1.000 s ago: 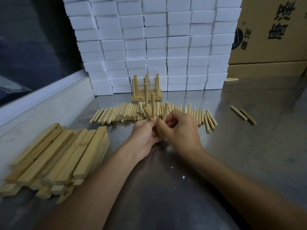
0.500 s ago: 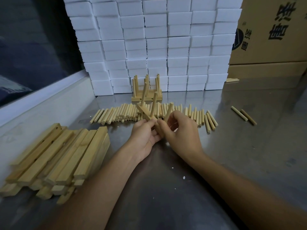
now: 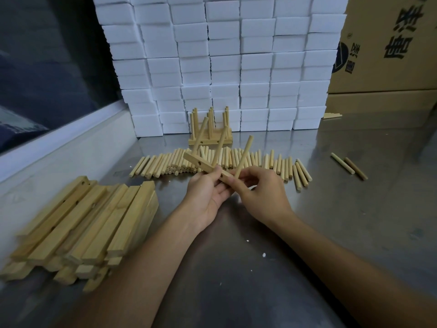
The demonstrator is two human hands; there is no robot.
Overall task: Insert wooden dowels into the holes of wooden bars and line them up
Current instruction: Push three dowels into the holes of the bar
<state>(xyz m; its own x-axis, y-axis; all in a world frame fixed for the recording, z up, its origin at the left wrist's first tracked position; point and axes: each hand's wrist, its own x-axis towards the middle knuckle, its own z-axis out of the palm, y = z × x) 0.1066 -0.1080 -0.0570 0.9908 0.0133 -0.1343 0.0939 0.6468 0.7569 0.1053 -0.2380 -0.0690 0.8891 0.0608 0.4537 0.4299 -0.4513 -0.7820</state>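
Observation:
My left hand (image 3: 208,197) grips a wooden bar (image 3: 203,166) held above the table, tilted down to the right. Two dowels stand in the bar, and my right hand (image 3: 262,192) pinches a third dowel (image 3: 243,157) at the bar's near end. A row of loose dowels (image 3: 236,160) lies on the table just behind my hands. Finished bars with upright dowels (image 3: 210,129) stand against the white blocks. A pile of wooden bars (image 3: 89,223) lies at the left.
A wall of stacked white foam blocks (image 3: 217,62) closes the back. Cardboard boxes (image 3: 387,55) stand at the back right. Two stray dowels (image 3: 348,165) lie to the right on the metal table (image 3: 331,221). A raised white ledge (image 3: 59,147) runs along the left.
The bar has turned from near end-on to a slant with its face and holes showing. My right hand has opened from a cupped grip to a pinch on the third dowel.

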